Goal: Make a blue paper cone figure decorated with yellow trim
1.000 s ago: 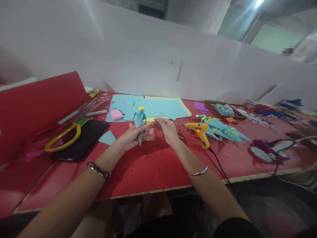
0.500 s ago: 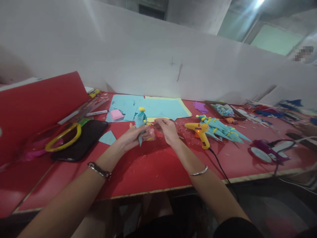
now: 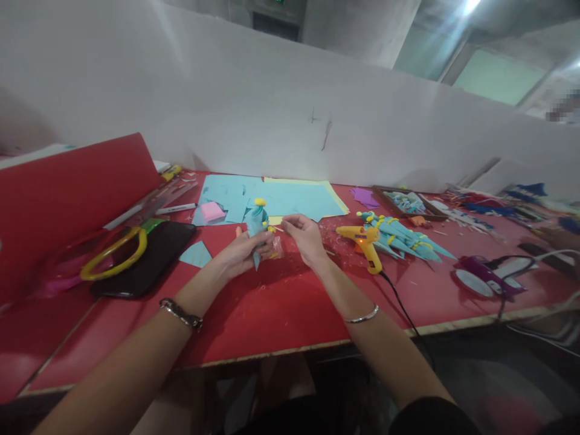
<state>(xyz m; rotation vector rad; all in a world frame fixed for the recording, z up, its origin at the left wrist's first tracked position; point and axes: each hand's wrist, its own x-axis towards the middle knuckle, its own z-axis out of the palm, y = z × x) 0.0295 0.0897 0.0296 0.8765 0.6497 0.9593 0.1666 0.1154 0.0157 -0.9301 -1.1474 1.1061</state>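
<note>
My left hand (image 3: pixel 241 252) is wrapped round a light blue cone-shaped piece (image 3: pixel 256 221) topped with a yellow ball, its tip pointing down. Small yellow bits show at the cone's right side. Just to the right, my right hand (image 3: pixel 304 237) is closed in a pinch on a thin, pale stick (image 3: pixel 277 228) that reaches toward the cone. Beneath the fingers of my left hand lies a small clear bag (image 3: pixel 277 247) with yellow bits. A yellow glue gun (image 3: pixel 368 243) rests to the right of my right hand.
Several finished-looking blue cones (image 3: pixel 403 235) lie beyond the glue gun, near a brown tray (image 3: pixel 437 212). Blue sheets (image 3: pixel 294 199) and a pink block (image 3: pixel 212 211) lie behind my hands. At left are a black phone (image 3: pixel 158 260) and yellow-handled scissors (image 3: pixel 115 266). A purple device (image 3: pixel 492 275) stands right.
The camera view has shifted slightly. Both hands hold nearly the same pose, and the thin stick in my right hand now shows more clearly beside the cone.
</note>
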